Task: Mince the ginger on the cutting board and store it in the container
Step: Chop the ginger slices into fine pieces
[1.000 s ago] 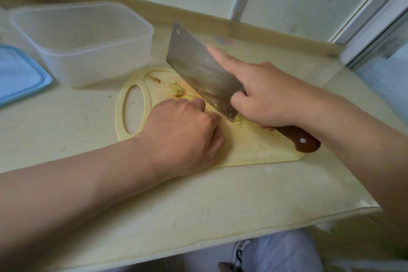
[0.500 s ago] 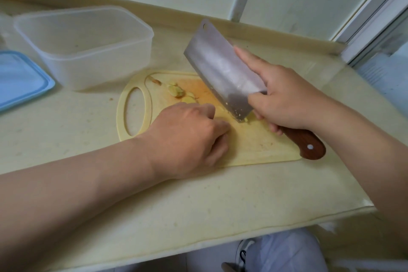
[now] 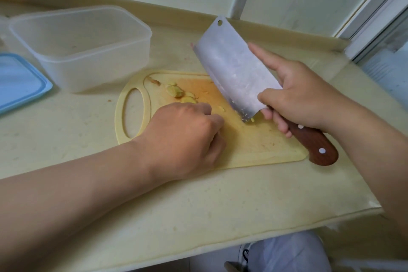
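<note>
Ginger: where is it seen?

- Pale yellow ginger slices (image 3: 175, 91) are seen on the far left part of the pale yellow plastic cutting board (image 3: 265, 150), beside its oval handle hole. Small minced bits are stuck at the blade's heel.

- How is the knife held?

- The broad steel cleaver (image 3: 234, 70) with a riveted brown wooden handle is gripped by the right hand (image 3: 304, 99). 1 finger is laid straight along the blade's flat, and the rest are wrapped round the handle. The tip is raised and the heel is low over the board.

- And the left hand?

- The left hand (image 3: 185, 137) is rested knuckles-up on the board, fingers curled under. Whether anything is held beneath cannot be told.

- The container?

- The translucent rectangular plastic container (image 3: 88, 73) is set on the beige counter (image 3: 198, 201) behind the board, with a blue lid (image 3: 19, 79) to its left.
</note>
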A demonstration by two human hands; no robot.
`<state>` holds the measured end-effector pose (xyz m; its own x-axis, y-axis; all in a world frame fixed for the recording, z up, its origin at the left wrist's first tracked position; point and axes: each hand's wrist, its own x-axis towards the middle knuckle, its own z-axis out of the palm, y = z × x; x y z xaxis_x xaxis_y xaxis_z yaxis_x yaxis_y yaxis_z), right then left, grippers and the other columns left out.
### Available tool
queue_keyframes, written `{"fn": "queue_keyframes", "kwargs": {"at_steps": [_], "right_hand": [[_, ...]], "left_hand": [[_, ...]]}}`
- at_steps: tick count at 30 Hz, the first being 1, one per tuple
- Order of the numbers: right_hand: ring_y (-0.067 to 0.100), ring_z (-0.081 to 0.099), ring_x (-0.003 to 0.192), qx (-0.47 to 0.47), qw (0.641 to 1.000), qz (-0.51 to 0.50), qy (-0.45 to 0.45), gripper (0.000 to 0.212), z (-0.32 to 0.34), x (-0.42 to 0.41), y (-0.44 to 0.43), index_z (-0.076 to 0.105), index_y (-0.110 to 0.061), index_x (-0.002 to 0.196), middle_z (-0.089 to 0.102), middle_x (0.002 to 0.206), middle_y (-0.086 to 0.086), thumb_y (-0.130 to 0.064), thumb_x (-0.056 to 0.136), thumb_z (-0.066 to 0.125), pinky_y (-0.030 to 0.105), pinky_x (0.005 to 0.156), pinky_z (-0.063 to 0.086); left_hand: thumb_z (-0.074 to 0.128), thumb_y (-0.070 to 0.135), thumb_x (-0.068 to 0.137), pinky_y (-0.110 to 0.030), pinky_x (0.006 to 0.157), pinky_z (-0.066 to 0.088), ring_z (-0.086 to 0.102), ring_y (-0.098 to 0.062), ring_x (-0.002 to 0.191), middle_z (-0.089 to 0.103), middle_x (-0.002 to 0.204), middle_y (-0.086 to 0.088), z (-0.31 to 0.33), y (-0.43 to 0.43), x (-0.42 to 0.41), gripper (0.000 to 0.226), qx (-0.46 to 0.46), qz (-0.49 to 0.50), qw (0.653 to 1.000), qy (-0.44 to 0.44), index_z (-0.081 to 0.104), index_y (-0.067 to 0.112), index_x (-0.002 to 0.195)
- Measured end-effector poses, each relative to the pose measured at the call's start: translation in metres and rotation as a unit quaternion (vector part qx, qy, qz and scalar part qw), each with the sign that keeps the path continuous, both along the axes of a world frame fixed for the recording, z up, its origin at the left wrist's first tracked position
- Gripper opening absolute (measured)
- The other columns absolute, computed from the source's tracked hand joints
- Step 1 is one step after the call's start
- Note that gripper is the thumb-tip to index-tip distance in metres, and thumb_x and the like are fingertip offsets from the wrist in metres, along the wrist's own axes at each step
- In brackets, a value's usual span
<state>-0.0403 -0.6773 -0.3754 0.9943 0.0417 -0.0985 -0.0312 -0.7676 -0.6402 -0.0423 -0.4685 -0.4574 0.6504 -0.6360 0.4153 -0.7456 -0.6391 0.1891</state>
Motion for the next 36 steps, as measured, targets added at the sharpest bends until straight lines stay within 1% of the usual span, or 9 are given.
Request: {"fn": "queue_keyframes", "kwargs": {"at_steps": [2, 4, 7, 12, 17, 21, 24, 31, 36], "right_hand": [[0.025, 0.052, 0.039, 0.013, 1.0, 0.008, 0.02, 0.095, -0.005, 0.001, 0.002, 0.023, -0.07, 0.149, 0.061, 0.055, 0.007, 0.004, 0.093, 0.045, 0.029, 0.039, 0.044], [0.024, 0.051, 0.038, 0.021, 0.999, 0.009, 0.041, 0.093, -0.007, 0.003, 0.001, 0.024, -0.068, 0.15, 0.06, 0.055, 0.009, 0.005, 0.094, 0.045, 0.028, 0.038, 0.044], [0.025, 0.051, 0.038, 0.011, 0.998, 0.0, 0.061, 0.091, -0.006, 0.008, -0.008, 0.024, -0.063, 0.154, 0.061, 0.059, 0.013, 0.004, 0.095, 0.045, 0.033, 0.042, 0.049], [0.025, 0.05, 0.041, -0.01, 0.997, -0.03, 0.066, 0.09, 0.002, 0.015, -0.031, 0.026, -0.062, 0.154, 0.062, 0.062, 0.015, 0.004, 0.095, 0.046, 0.035, 0.045, 0.051], [0.032, 0.054, 0.054, 0.013, 0.998, -0.027, 0.048, 0.09, 0.008, 0.013, -0.025, 0.027, -0.061, 0.155, 0.059, 0.052, 0.009, 0.005, 0.096, 0.047, 0.036, 0.045, 0.051], [0.028, 0.052, 0.044, 0.044, 0.998, 0.007, 0.05, 0.091, 0.004, 0.008, 0.0, 0.029, -0.064, 0.152, 0.06, 0.054, 0.01, 0.006, 0.096, 0.046, 0.035, 0.044, 0.051], [0.027, 0.052, 0.041, 0.041, 0.996, 0.024, 0.07, 0.092, -0.005, 0.007, 0.011, 0.027, -0.066, 0.151, 0.061, 0.059, 0.013, 0.005, 0.095, 0.045, 0.036, 0.044, 0.052], [0.024, 0.049, 0.039, 0.019, 0.997, -0.019, 0.078, 0.092, 0.0, 0.01, -0.018, 0.028, -0.062, 0.154, 0.06, 0.06, 0.015, 0.006, 0.094, 0.046, 0.035, 0.044, 0.05], [0.025, 0.048, 0.043, 0.02, 0.996, -0.033, 0.082, 0.091, 0.004, 0.006, -0.035, 0.027, -0.064, 0.152, 0.059, 0.057, 0.013, 0.004, 0.096, 0.048, 0.036, 0.046, 0.05]], "left_hand": [[0.038, 0.032, 0.086, -0.028, 0.047, 0.033, 0.047, -0.03, 0.052, 0.043, 0.062, 0.002, 0.0, 0.0, 0.0, 0.031, 0.0, 0.003, 1.0, 0.003, 0.055, 0.013, 0.068], [0.037, 0.032, 0.085, -0.028, 0.047, 0.035, 0.047, -0.029, 0.053, 0.043, 0.062, 0.002, 0.0, 0.0, -0.001, 0.031, 0.004, 0.007, 1.0, 0.006, 0.055, 0.013, 0.068], [0.036, 0.032, 0.084, -0.029, 0.048, 0.037, 0.048, -0.03, 0.055, 0.042, 0.063, 0.002, 0.0, 0.0, 0.0, 0.03, 0.007, 0.008, 1.0, 0.007, 0.054, 0.014, 0.069], [0.036, 0.032, 0.085, -0.029, 0.048, 0.036, 0.048, -0.031, 0.054, 0.044, 0.063, 0.0, -0.001, 0.001, 0.001, 0.029, 0.009, 0.003, 1.0, 0.002, 0.05, 0.013, 0.068], [0.037, 0.032, 0.084, -0.029, 0.047, 0.036, 0.047, -0.031, 0.053, 0.044, 0.062, 0.001, -0.002, 0.0, 0.001, 0.028, 0.005, 0.002, 1.0, -0.004, 0.051, 0.014, 0.068], [0.038, 0.032, 0.083, -0.026, 0.048, 0.032, 0.047, -0.03, 0.052, 0.043, 0.061, 0.002, -0.002, 0.002, 0.001, 0.028, -0.002, 0.005, 1.0, -0.007, 0.052, 0.014, 0.067], [0.039, 0.03, 0.082, -0.025, 0.049, 0.028, 0.048, -0.029, 0.053, 0.045, 0.061, 0.001, -0.002, 0.002, 0.0, 0.026, -0.005, 0.007, 1.0, -0.014, 0.054, 0.015, 0.067], [0.038, 0.031, 0.082, -0.027, 0.045, 0.035, 0.047, -0.031, 0.051, 0.045, 0.06, 0.0, -0.003, 0.002, 0.0, 0.028, -0.008, 0.012, 1.0, -0.004, 0.051, 0.012, 0.066], [0.041, 0.03, 0.081, -0.029, 0.044, 0.039, 0.048, -0.032, 0.053, 0.048, 0.062, -0.002, 0.0, 0.002, -0.002, 0.026, -0.024, 0.028, 0.999, -0.021, 0.055, 0.011, 0.069]]}}
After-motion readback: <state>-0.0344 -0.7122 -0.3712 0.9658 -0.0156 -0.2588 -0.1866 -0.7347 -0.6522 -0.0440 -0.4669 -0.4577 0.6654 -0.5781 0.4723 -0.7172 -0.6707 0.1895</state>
